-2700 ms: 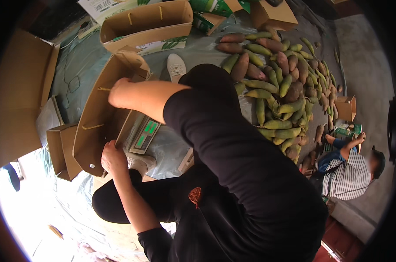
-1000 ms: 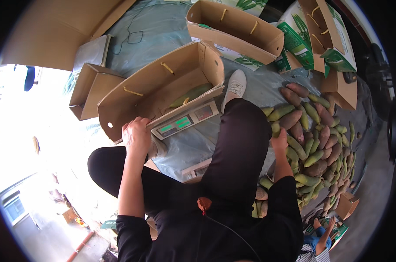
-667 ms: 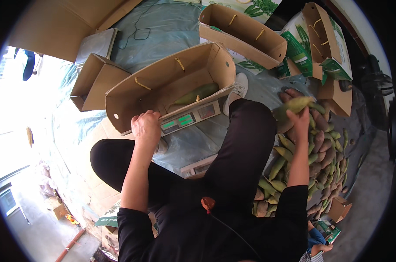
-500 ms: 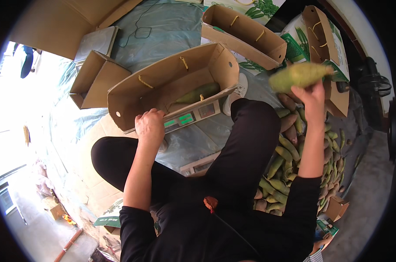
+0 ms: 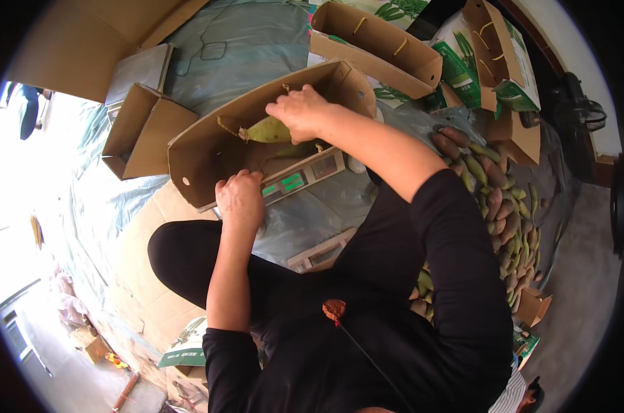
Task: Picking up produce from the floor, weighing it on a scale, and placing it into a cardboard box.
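An open cardboard box (image 5: 200, 141) with yellow rope handles stands on a scale (image 5: 295, 182) with lit green displays. My left hand (image 5: 240, 196) is closed over the box's near rim. Over the box's inside, my right hand (image 5: 302, 115) grips a plump green radish (image 5: 265, 131), its narrow tip pointing left; the fingers cover its right end. Below it a second, darker green radish (image 5: 293, 151) lies in the box, partly hidden by the rim and my hand.
To my right spreads a heap of green and brownish radishes (image 5: 504, 220). More open cartons stand beyond, one long box (image 5: 374, 48) and one green-white box (image 5: 494, 62). A smaller carton (image 5: 147, 131) sits left of the scale. A black fan (image 5: 580, 103) is at far right.
My right hand has swung left from above the heap to over the box, carrying the green radish. My left hand stays on the rim. The view has shifted slightly.
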Motion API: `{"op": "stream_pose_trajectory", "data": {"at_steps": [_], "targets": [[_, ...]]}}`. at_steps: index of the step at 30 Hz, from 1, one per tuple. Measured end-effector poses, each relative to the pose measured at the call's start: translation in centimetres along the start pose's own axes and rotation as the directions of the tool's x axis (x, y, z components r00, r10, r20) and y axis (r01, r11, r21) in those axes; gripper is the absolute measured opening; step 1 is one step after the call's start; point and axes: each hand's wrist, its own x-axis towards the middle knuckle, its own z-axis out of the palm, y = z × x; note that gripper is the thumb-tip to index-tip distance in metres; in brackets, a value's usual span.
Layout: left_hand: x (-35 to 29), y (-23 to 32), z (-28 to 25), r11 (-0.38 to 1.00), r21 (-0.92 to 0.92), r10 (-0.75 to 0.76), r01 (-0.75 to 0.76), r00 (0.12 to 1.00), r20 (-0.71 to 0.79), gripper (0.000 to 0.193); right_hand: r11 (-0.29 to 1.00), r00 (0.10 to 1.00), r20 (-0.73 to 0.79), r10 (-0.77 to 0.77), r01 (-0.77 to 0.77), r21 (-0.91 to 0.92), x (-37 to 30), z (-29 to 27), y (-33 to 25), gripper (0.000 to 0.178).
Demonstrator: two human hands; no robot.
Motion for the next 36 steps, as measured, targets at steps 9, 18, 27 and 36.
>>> {"op": "stream_pose_trajectory", "data": {"at_steps": [9,18,27,36], "targets": [[0.1,-0.3,-0.1,1.000,0.006,0.011,-0.011,0.999,0.034,0.016,0.973,0.970,0.210,0.123,-0.076,-0.218,4.8,6.1,0.2,0.045],[0.1,0.0,0.0,1.000,0.008,0.010,-0.010,0.999,0.038,0.020,0.989,0.976,0.195,0.100,-0.120,0.090,3.0,3.6,1.1,0.044],[0.6,0.3,-0.6,0.998,0.066,0.002,-0.006,0.998,0.059,0.018,0.899,0.854,-0.499,0.145,0.097,0.427,-11.3,-5.2,10.8,0.044],[0.7,0.3,-0.7,0.998,-0.057,-0.003,0.009,0.994,0.105,0.020,0.683,0.685,-0.209,0.697,-0.548,0.483,-28.5,16.7,17.7,0.038]]}}
